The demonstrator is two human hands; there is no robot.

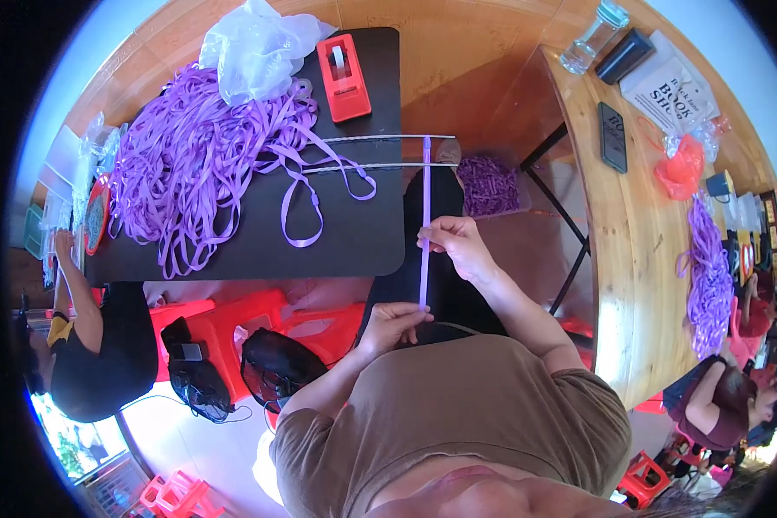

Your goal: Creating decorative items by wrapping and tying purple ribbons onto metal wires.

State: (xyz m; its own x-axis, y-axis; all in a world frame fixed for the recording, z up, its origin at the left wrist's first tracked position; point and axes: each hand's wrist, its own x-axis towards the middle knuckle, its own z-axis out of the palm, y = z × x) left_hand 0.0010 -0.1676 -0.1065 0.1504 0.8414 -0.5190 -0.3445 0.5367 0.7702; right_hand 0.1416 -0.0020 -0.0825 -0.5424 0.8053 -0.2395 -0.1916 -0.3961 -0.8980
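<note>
A purple ribbon strap runs straight down from two thin metal rods that stick out past the right edge of the dark table. My right hand pinches the strap about halfway along. Lower down, my left hand grips its near end between thumb and fingers. The strap looks taut between the rods and my hands. On the table left of the rods lies a big tangled heap of purple straps, with a few loops trailing toward the rods.
A red tape dispenser and a clear plastic bag sit on the dark table. Below the rods stands a bin of purple pieces. The wooden table at right holds a phone, a bottle and more straps. Other people sit both sides.
</note>
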